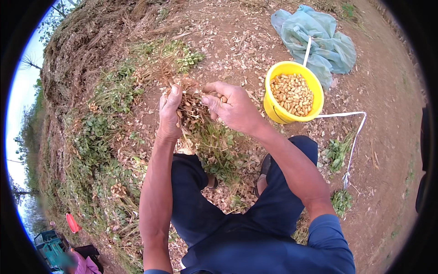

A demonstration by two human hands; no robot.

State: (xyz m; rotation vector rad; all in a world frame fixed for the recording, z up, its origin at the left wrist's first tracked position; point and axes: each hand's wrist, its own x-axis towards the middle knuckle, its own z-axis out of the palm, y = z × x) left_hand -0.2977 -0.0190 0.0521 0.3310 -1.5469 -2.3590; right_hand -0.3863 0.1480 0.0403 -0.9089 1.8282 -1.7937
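My left hand is closed around the stems of a pulled peanut plant, thumb pointing up. Brown roots and a few pods hang between my two hands, and leafy stems trail below toward my feet. Close by on the right, my right hand is curled with thumb and fingers together around several peanuts. Its palm is turned away, so part of what it holds is hidden. A yellow bucket with loose peanuts inside stands to the right of that hand.
Behind the bucket lies a crumpled pale-green sack. White strapping runs over the soil at right. Uprooted peanut plants cover the left, below a heap of dry vines. A red basin and a person in pink are far left.
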